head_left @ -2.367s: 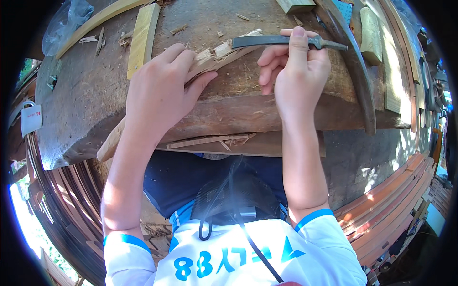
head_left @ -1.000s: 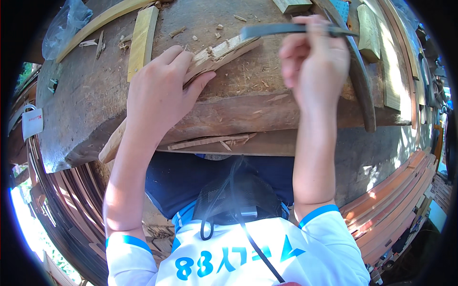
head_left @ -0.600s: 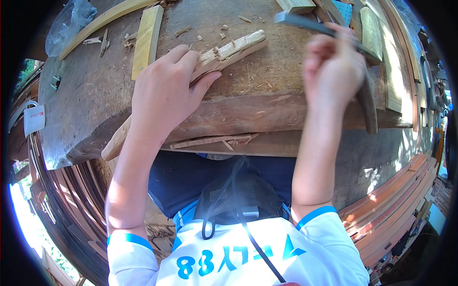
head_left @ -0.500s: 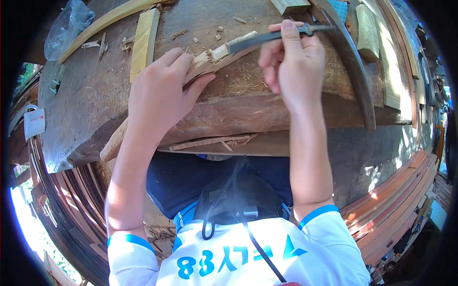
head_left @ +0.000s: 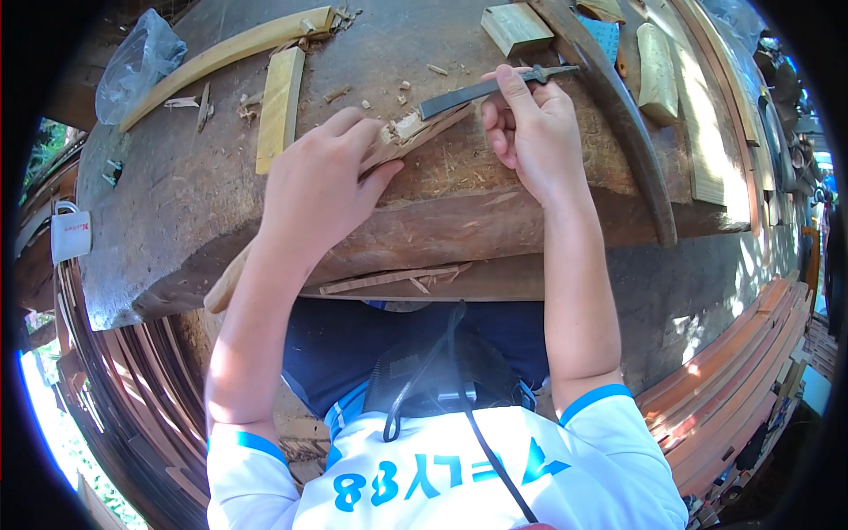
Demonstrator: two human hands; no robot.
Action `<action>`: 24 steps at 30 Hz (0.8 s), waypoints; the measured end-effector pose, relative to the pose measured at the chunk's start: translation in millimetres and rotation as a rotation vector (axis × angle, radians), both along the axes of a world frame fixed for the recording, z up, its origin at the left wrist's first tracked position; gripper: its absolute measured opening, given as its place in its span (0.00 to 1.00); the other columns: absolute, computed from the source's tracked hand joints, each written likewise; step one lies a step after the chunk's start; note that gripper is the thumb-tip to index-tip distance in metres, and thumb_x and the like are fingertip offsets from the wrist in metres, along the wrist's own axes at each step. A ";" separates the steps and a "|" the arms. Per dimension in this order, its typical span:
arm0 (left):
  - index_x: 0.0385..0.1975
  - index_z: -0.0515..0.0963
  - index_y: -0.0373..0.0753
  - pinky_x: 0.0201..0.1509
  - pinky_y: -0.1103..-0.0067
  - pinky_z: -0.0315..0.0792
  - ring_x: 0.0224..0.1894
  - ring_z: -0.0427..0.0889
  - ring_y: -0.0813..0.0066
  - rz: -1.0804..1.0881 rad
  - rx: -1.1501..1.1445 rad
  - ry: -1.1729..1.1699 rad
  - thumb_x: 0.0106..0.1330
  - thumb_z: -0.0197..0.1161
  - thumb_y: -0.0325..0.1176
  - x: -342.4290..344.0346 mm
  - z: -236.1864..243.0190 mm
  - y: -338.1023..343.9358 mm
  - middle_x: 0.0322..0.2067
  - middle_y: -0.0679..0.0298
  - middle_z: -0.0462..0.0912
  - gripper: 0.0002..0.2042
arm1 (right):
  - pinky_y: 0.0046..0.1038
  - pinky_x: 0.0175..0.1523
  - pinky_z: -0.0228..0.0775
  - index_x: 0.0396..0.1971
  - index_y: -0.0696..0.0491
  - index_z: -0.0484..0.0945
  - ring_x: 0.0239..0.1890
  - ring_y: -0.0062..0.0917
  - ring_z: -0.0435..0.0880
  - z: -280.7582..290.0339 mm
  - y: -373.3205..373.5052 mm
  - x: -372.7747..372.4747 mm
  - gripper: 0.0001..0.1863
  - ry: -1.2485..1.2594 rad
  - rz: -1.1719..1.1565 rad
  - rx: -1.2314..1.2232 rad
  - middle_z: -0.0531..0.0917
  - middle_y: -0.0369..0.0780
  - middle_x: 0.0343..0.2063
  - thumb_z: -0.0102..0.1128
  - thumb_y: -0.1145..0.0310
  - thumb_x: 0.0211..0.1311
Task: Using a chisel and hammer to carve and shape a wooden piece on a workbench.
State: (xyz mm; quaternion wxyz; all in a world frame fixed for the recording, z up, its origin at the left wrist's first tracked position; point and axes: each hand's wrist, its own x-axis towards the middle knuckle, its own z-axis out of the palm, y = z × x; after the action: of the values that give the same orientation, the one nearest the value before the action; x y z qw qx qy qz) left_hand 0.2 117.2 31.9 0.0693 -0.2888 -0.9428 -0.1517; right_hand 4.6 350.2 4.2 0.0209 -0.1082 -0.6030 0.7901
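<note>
My left hand [head_left: 322,181] is closed round a long piece of wood lying over the bench's near edge. This wooden piece [head_left: 420,137] has a rough, chipped far end; its smooth other end [head_left: 228,281] shows past my left forearm. My right hand [head_left: 534,124] grips a dark metal chisel [head_left: 468,95] without a handle, thumb on top of the blade near the bolster. The chisel's narrow tang points right, and its flat end is over or against the chipped wood; I cannot tell whether it touches.
On the thick wooden bench [head_left: 353,228] lie wood chips, a yellowish strip [head_left: 281,110], a curved batten [head_left: 221,62] and a clear plastic bag [head_left: 141,66]. A block [head_left: 517,31], a long curved dark wooden piece [head_left: 618,106] and a pale block [head_left: 656,75] lie at right. A white mug [head_left: 71,234] is far left.
The head view has shifted, so most of the bench appears lower. The chisel, blurred by motion before, now shows sharply and its tang end reaches less far right. Both hands keep their holds.
</note>
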 end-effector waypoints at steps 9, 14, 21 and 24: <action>0.52 0.84 0.43 0.38 0.72 0.79 0.31 0.85 0.64 0.090 0.201 -0.082 0.64 0.74 0.44 -6.6 -3.9 48.2 0.36 0.64 0.86 0.19 | 0.20 0.19 0.69 0.37 0.56 0.73 0.20 0.15 0.78 2.5 23.3 -15.8 0.16 -0.080 0.176 0.169 0.81 0.36 0.25 0.60 0.57 0.77; 0.45 0.89 0.44 0.36 0.74 0.78 0.28 0.85 0.68 0.094 0.161 -0.031 0.64 0.73 0.44 -2.8 -1.2 51.7 0.37 0.66 0.87 0.15 | 0.24 0.22 0.78 0.40 0.60 0.71 0.22 0.19 0.81 5.2 22.7 -0.1 0.16 -0.112 0.155 0.105 0.81 0.38 0.25 0.60 0.60 0.76; 0.41 0.88 0.41 0.38 0.69 0.78 0.34 0.86 0.60 0.108 0.260 -0.178 0.65 0.70 0.43 -7.3 2.6 49.0 0.34 0.63 0.86 0.13 | 0.24 0.19 0.75 0.36 0.61 0.75 0.18 0.18 0.79 13.4 48.2 -4.4 0.18 -0.253 0.276 0.212 0.82 0.38 0.24 0.62 0.59 0.75; 0.41 0.88 0.40 0.37 0.72 0.78 0.32 0.86 0.63 0.105 0.210 -0.173 0.64 0.73 0.42 -11.4 0.8 48.5 0.32 0.63 0.86 0.14 | 0.24 0.22 0.77 0.36 0.61 0.76 0.20 0.18 0.80 1.4 44.3 -8.7 0.17 -0.216 0.182 0.095 0.82 0.39 0.25 0.64 0.60 0.74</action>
State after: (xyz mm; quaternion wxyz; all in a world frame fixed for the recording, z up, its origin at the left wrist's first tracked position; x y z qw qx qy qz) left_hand -11.2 165.7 32.7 0.0255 -0.2158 -0.9381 -0.2698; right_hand -4.2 394.5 5.6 -0.1108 -0.1363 -0.6458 0.7430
